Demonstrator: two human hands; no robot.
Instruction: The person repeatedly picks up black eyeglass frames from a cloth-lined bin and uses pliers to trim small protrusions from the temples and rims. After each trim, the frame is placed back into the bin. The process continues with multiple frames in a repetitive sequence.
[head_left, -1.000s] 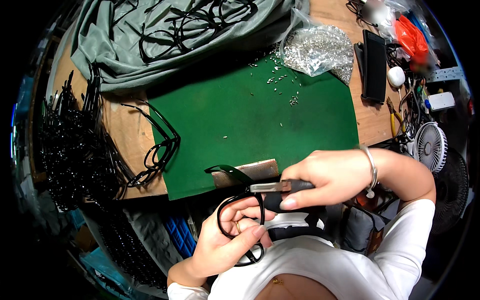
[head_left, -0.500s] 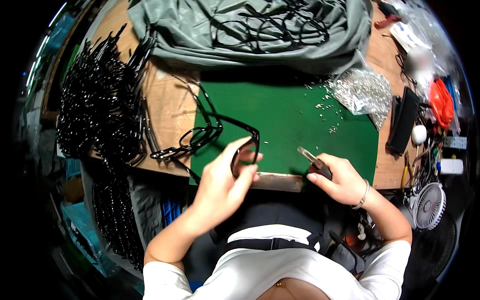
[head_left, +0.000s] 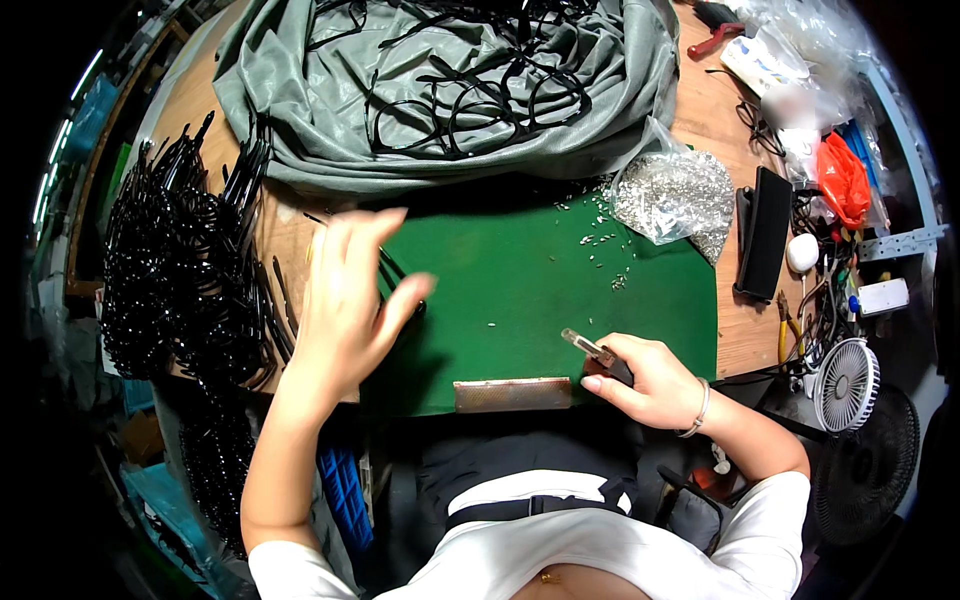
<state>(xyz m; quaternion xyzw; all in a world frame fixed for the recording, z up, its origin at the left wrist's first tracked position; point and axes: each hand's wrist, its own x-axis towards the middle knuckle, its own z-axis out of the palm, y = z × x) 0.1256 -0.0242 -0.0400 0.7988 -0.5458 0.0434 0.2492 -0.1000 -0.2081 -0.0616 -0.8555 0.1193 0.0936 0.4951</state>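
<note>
My left hand (head_left: 345, 300) is raised over the left side of the green mat (head_left: 480, 280), its fingers stretched and thumb apart, slightly blurred. Thin black eyeglass frame parts (head_left: 395, 275) show behind it; the rest of them is hidden by the hand. At the mat's front right my right hand (head_left: 650, 380) is closed round a small hand tool with a metal tip (head_left: 585, 347) and a dark handle, pointing up and left. Just left of that hand lies a flat metal block (head_left: 512, 394) on the mat's front edge. Tiny silver pieces (head_left: 600, 238) are scattered near the back right.
Left stands a dense heap of glossy black eyeglass frames (head_left: 170, 270). Behind the mat, more frames (head_left: 470, 110) rest on grey cloth (head_left: 300, 150). Right of it are a clear bag of silver pieces (head_left: 680, 200), a black case (head_left: 765, 235), yellow-handled pliers (head_left: 785, 330) and a small fan (head_left: 847, 385).
My left hand has moved left and up, away from the black eyeglass frame it held, and its fingers have opened. My right hand keeps its tool. The whole view has shifted.
</note>
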